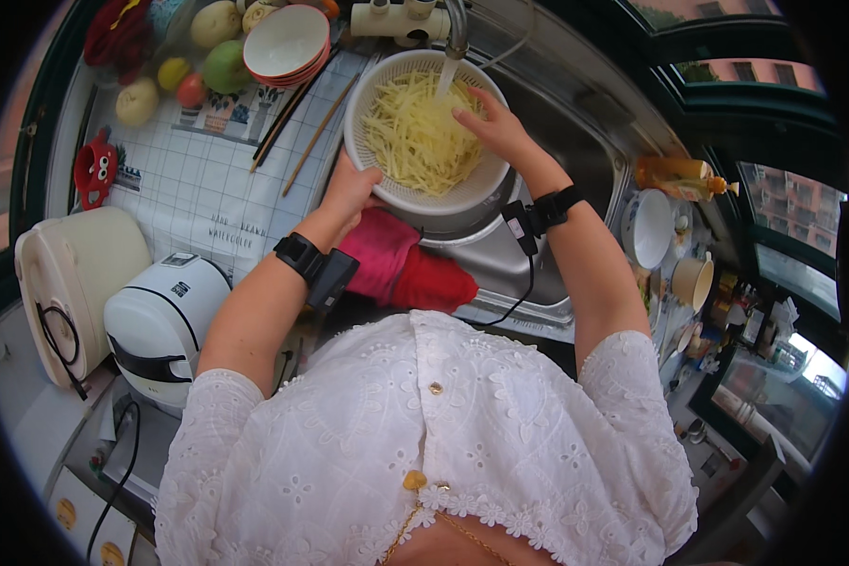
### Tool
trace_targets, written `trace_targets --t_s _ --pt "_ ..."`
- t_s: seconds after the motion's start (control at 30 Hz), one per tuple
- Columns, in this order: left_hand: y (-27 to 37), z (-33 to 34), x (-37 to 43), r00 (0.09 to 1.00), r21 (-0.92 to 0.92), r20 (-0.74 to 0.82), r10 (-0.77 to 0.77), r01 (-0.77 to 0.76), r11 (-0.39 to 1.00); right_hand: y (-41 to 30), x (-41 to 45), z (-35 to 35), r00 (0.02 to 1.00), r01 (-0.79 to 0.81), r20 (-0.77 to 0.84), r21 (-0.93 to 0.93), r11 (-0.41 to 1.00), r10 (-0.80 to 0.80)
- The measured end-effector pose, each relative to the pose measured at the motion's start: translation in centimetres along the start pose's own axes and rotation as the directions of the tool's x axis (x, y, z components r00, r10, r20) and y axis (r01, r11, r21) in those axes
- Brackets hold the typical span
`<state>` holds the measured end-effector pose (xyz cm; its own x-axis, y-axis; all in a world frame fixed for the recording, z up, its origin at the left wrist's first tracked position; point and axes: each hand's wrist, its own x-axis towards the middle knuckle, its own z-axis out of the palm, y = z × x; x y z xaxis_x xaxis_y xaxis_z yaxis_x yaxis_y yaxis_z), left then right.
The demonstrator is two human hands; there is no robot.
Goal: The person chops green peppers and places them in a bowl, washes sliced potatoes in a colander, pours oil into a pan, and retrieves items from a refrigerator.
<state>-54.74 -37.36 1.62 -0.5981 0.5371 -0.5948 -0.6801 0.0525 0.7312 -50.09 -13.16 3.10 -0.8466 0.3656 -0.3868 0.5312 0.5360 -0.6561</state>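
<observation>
A white plastic colander (357,152) full of pale yellow shredded potato or similar vegetable strips (421,138) is held over the steel sink. Water runs from the faucet (457,39) onto the strips. My left hand (352,185) grips the colander's lower left side, thumb on the rim and other fingers partly hidden beneath. At the upper right, my right hand (494,126) reaches over the rim with fingers spread at the edge of the strips; it does not grip anything visibly. Below the colander, a metal rim shows, partly hidden.
Pink and red cloths (435,279) lie at the sink's front edge. Chopsticks (320,134), stacked bowls (286,42) and fruit (226,67) are on the left counter, beyond a white rice cooker (163,318). A white bowl (646,228) and an orange bottle (679,178) stand right of the sink.
</observation>
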Motion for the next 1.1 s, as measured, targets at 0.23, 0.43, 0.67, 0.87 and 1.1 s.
trace_targets --t_s 0.23,0.43,0.67,0.87,1.1 --pt "-1.1 0.3 0.3 0.999 0.016 0.046 -0.001 0.000 1.000 -2.9 2.0 5.3 0.994 -0.084 -0.091 -0.351 0.933 0.055" --pt "-0.2 -0.2 0.9 0.999 -0.015 0.031 -0.009 0.009 1.000 -2.4 -2.6 3.9 0.806 0.587 0.429 -0.669 0.456 -0.408" --pt "0.8 1.0 0.7 0.994 -0.038 -0.022 0.108 -0.109 0.993 -3.0 -3.4 6.7 0.998 -0.050 -0.063 -0.336 0.940 0.031" --pt "0.7 0.1 0.8 1.000 -0.022 0.009 0.023 -0.022 0.999 -2.7 -0.2 5.7 0.989 0.119 -0.102 0.151 0.981 -0.104" --pt "0.4 0.5 0.2 0.997 0.022 0.073 -0.028 0.026 0.999 -3.0 2.3 5.3 0.991 -0.037 -0.132 -0.414 0.910 -0.019"
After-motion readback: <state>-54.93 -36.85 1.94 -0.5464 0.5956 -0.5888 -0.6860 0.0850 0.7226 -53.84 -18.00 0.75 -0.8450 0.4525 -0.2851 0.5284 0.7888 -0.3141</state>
